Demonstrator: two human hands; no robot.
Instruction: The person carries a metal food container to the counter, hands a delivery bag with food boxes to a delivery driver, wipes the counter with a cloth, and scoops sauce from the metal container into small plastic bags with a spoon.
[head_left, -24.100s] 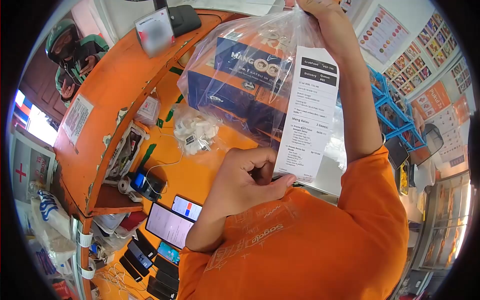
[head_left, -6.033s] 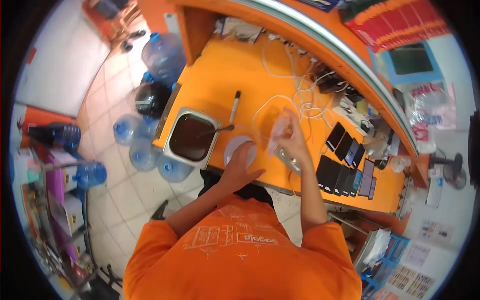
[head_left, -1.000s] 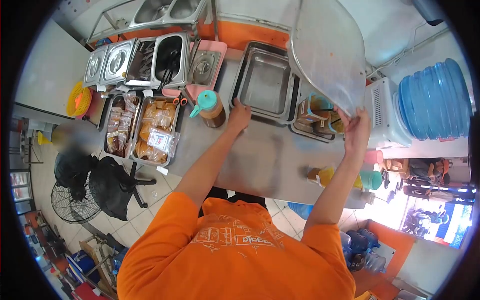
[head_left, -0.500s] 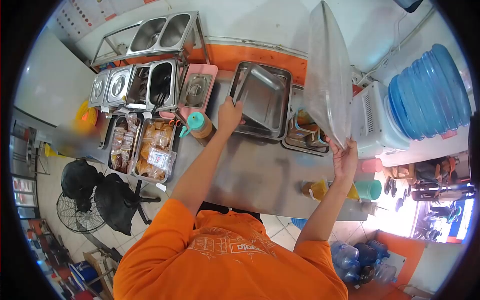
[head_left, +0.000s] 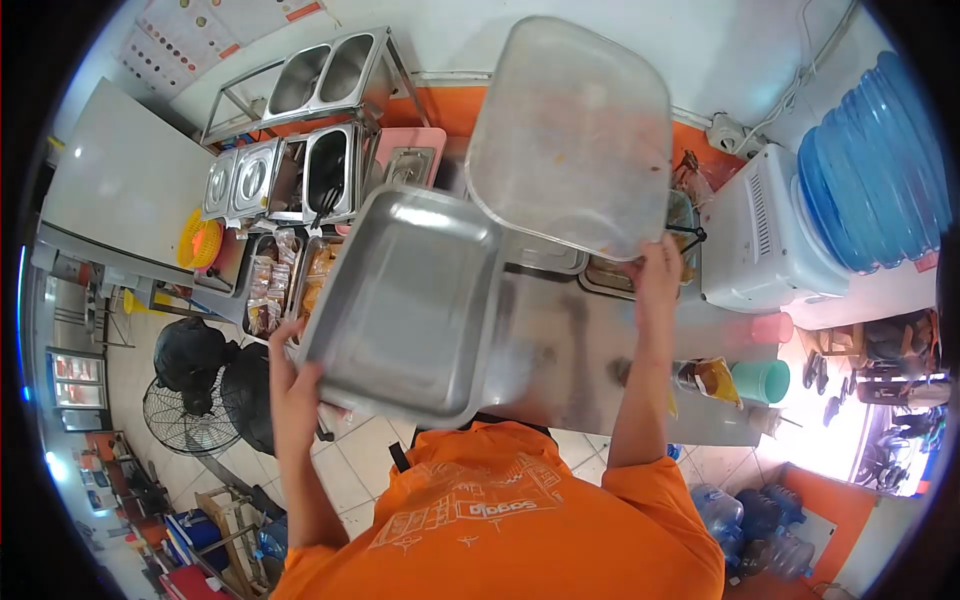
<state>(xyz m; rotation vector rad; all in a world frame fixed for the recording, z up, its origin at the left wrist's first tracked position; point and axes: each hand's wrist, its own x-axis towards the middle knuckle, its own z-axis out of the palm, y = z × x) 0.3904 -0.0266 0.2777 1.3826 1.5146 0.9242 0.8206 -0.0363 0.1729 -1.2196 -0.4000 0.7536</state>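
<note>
My left hand [head_left: 293,372] grips the left edge of a rectangular metal tray [head_left: 405,305], which is lifted over the near side of the steel counter [head_left: 560,370]. The inside of this tray shows no contents. My right hand [head_left: 657,268] is closed on the lower right corner of a large translucent lid [head_left: 570,135], raised upright in front of the wall. Behind the lid's lower edge, another metal tray [head_left: 545,254] stays on the counter, mostly hidden. The lifted tray covers part of the container of packets [head_left: 318,262].
Lidded steel containers [head_left: 255,178] line the back left, beside a pink tray [head_left: 437,140]. On the right are a white appliance [head_left: 765,235], a large blue bottle [head_left: 875,170], a green cup [head_left: 762,380] and a pouch [head_left: 718,380]. A fan [head_left: 190,418] stands at lower left.
The metal tray has come up off the stacked tray and moved left and nearer in my left hand. The lid has swung left and now faces me broadside.
</note>
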